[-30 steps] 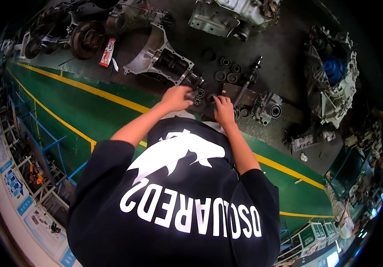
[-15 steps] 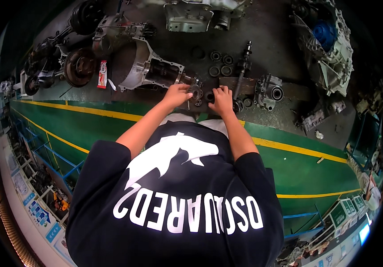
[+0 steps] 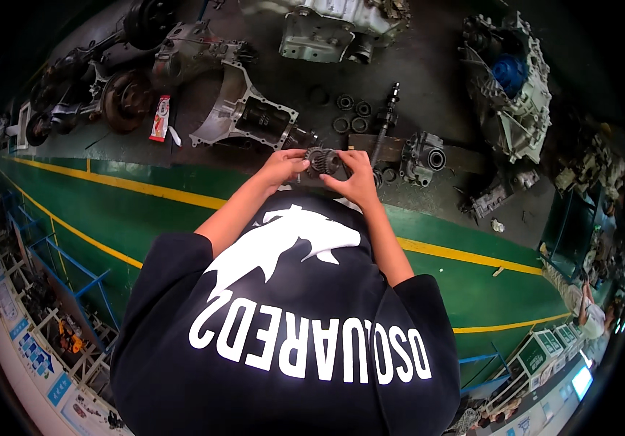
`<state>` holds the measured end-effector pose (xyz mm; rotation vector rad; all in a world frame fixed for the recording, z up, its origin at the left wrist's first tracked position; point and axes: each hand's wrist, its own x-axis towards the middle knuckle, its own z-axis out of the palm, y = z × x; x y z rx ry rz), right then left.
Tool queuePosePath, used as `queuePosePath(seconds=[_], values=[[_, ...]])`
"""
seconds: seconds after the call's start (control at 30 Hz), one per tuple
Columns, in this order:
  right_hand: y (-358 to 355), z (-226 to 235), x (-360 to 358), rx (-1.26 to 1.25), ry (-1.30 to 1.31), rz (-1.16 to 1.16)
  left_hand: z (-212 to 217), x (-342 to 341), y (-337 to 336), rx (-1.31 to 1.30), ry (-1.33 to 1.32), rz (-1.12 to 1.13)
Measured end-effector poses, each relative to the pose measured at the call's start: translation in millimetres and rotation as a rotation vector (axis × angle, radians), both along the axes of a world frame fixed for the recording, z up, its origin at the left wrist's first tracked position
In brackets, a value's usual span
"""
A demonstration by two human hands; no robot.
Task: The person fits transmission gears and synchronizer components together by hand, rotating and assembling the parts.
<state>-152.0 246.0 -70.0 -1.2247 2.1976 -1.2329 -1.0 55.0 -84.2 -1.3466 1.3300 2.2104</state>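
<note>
Both my hands hold a dark toothed gear (image 3: 322, 160) up in front of my chest, above a grimy workshop floor. My left hand (image 3: 282, 169) grips its left side and my right hand (image 3: 357, 179) its right side, fingers curled around the rim. Just beyond the gear stands a grey gearbox housing (image 3: 248, 118) with an open round bore. A long splined shaft (image 3: 384, 124) lies to the right of it, beside several loose dark rings (image 3: 351, 116) and a small cast housing (image 3: 422, 155). My black shirt with white print fills the lower view.
More gearbox casings lie at the far side (image 3: 334, 27) and right (image 3: 517, 87), with hubs and brake discs at the left (image 3: 125, 98). A red and white packet (image 3: 160, 118) lies on the floor. Green flooring with yellow lines (image 3: 123, 184) runs beneath me. Another person (image 3: 581, 304) stands at far right.
My hands have come up off the parts on the floor with the gear now held between them. The view has swung, so the parts sit more level.
</note>
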Motion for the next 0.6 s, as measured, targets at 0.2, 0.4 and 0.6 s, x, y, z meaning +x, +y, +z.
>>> queuePosePath(seconds=[0.2,0.4,0.6], values=[[2.1,38.4,8.3,0.079,0.038,-0.012,21.6,-11.5,3.9,-0.035,0.101,-0.110],[11.7,46.4,13.2,0.103,-0.065,-0.105,34.2,-14.8,11.3,-0.048,0.150,-0.128],[27.8,-5.4,24.4,0.127,-0.390,-0.386,26.5,-11.4,14.1,-0.165,0.116,-0.205]])
